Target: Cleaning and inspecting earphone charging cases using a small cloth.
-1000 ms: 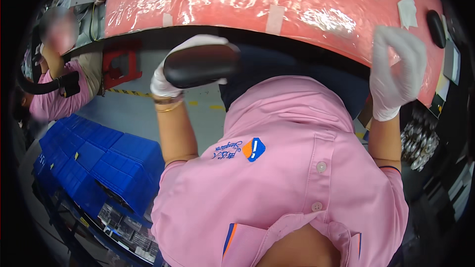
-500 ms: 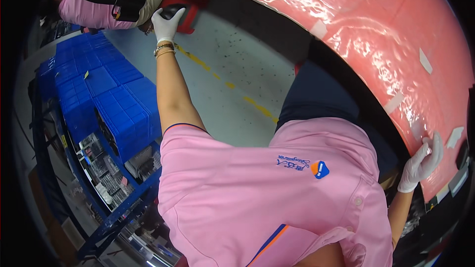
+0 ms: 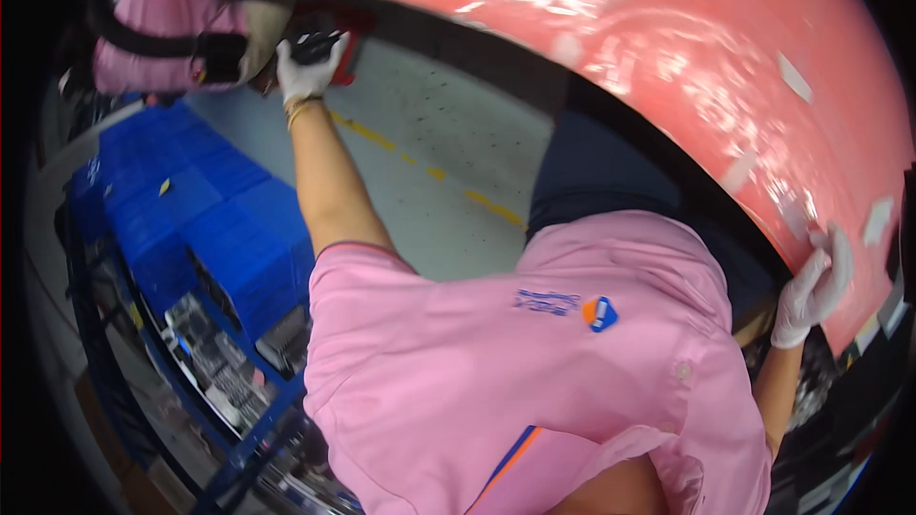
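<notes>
At the far left, my left hand (image 3: 307, 73), in a white glove, has its thumb and fingers around a dark, glossy rounded object (image 3: 315, 46). Its exact kind is too blurred to make out. Behind it is something red (image 3: 355, 46), partly hidden. My left arm is stretched out over the floor. On the right, my gloved right hand (image 3: 813, 294) lies at the edge of the red, plastic-covered table (image 3: 668, 57). Its fingers are apart, with nothing visible in them.
Stacked blue crates (image 3: 239, 238) stand at the left, above a blue-framed rack (image 3: 253, 448) with small parts. A co-worker in pink (image 3: 143, 57) is at the upper left, beside a black hose (image 3: 124, 33). A yellow line (image 3: 367, 133) crosses the grey floor.
My left hand and the dark object appear slightly lower and further left. The table edge and surroundings have shifted as my view turned. My right hand remains at the table edge.
</notes>
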`<state>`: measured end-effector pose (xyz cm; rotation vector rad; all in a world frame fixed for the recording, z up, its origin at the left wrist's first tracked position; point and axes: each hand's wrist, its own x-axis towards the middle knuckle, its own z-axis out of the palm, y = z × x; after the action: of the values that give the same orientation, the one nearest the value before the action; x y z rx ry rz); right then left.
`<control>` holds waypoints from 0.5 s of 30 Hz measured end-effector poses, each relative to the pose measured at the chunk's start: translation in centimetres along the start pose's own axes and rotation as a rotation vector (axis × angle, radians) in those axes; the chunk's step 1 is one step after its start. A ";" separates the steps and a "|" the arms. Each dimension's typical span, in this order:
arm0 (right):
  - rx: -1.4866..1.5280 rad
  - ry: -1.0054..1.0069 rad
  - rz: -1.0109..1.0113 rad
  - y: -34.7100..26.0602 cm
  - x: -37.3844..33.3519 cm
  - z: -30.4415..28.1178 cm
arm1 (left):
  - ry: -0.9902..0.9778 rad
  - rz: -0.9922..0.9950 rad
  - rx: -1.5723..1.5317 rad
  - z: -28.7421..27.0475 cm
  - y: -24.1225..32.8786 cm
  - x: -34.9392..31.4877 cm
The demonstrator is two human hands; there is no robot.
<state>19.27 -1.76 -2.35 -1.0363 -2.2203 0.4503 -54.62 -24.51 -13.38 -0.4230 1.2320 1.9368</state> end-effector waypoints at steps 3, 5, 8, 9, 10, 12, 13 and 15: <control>0.168 0.264 0.160 -0.2 1.4 -1.2 | -0.239 0.128 -0.062 3.4 -4.7 -6.0; 0.040 0.419 0.245 -0.6 4.0 -3.0 | -0.187 0.281 -0.090 6.2 -10.2 -10.3; -0.286 0.396 0.131 3.6 4.8 -6.2 | -1.074 -0.273 -0.159 8.2 -14.4 -15.5; -0.415 0.340 0.073 4.8 4.6 -6.9 | -1.209 -0.338 -0.009 10.3 -15.6 -17.4; -0.353 0.306 0.085 4.5 4.7 -7.3 | -1.307 -0.486 -0.032 12.9 -17.7 -19.2; -0.314 0.237 0.111 5.0 5.6 -7.9 | -1.463 -0.708 -0.050 19.2 -22.2 -21.9; -0.328 0.202 0.148 5.1 5.6 -7.4 | -1.432 -0.700 -0.066 22.0 -24.2 -24.1; -0.420 0.095 0.066 4.8 7.0 -7.5 | -1.360 -0.673 -0.036 25.4 -27.9 -26.5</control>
<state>23.59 6.94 3.39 -1.3173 -2.2497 -0.0453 -13.28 -7.84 -1.49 0.4164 0.0991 1.1614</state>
